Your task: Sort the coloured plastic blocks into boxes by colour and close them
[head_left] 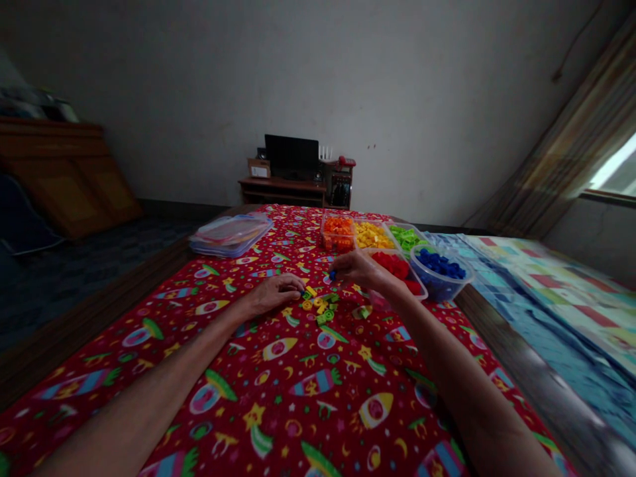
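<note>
Across a red rocket-print bedspread (298, 404), the left hand (274, 295) is resting curled beside loose plastic bricks (320, 308), its grip unclear, while the right hand (364, 270) is pinching a blue brick (332, 275). Just beyond, a tub of red bricks (395, 265), a bowl of blue bricks (440, 275), and tubs of orange bricks (338, 233), yellow bricks (371, 235) and green bricks (406, 237) are sitting together.

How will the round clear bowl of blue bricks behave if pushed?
The round clear bowl looks thin-walled, so probably light and a little flexible. Its load of blue bricks may shift when pushed. On the soft red printed cover, it could tip rather than slide.
</note>
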`<state>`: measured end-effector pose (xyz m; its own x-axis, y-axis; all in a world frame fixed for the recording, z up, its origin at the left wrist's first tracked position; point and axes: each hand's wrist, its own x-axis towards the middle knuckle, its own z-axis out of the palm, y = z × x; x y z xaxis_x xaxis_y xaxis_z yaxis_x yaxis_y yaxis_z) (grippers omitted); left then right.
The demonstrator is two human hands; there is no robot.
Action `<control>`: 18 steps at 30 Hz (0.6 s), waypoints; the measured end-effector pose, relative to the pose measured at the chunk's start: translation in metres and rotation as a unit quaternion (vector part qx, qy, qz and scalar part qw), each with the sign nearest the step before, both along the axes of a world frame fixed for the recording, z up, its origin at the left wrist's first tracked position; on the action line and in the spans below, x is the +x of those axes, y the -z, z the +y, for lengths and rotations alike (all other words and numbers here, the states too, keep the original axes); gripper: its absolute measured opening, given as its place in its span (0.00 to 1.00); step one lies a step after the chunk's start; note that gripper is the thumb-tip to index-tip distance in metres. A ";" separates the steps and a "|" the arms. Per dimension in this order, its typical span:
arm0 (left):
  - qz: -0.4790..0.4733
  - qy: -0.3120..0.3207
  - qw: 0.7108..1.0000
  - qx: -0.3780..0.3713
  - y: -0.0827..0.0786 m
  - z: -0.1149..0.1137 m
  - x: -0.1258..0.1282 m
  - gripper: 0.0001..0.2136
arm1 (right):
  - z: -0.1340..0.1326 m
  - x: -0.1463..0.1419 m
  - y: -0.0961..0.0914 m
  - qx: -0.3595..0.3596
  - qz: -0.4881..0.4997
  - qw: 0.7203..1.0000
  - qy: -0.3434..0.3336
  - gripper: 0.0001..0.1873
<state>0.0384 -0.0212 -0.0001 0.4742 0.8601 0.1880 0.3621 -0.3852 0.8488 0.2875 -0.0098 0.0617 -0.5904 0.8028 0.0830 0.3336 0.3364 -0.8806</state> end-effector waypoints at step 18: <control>0.019 0.002 1.000 0.025 0.000 0.000 0.000 0.12 | -0.008 0.004 -0.014 0.109 -0.108 0.988 0.010 0.05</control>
